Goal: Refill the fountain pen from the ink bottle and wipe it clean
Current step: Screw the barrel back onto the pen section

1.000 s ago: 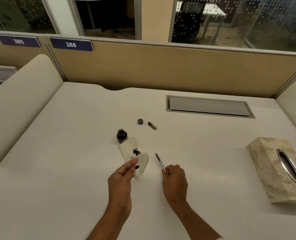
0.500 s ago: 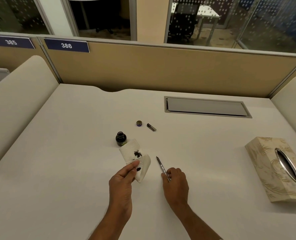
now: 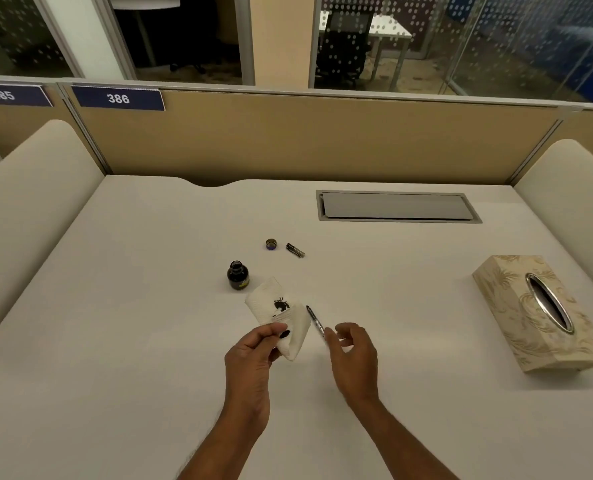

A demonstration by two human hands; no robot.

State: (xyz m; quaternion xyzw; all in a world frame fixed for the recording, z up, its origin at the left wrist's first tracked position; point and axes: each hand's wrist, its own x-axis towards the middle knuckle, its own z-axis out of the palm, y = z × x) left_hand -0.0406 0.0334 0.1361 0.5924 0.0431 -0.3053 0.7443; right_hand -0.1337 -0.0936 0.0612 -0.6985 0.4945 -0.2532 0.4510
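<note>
Grip worries me: lower centre, the right hand (image 3: 352, 355) barely pinches the slim dark fountain pen (image 3: 315, 322) by its tail, and the left hand (image 3: 253, 355) pinches the ink-blotted white tissue (image 3: 281, 317) beside it. A slip could blot the white desk (image 3: 149, 341); a swipe could tip the uncapped dark glass ink bottle (image 3: 237, 275) just above.

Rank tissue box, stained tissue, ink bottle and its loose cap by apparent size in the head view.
1. tissue box
2. stained tissue
3. ink bottle
4. cap
Bottle and cap lie farther away, but the gaps are plain.
</note>
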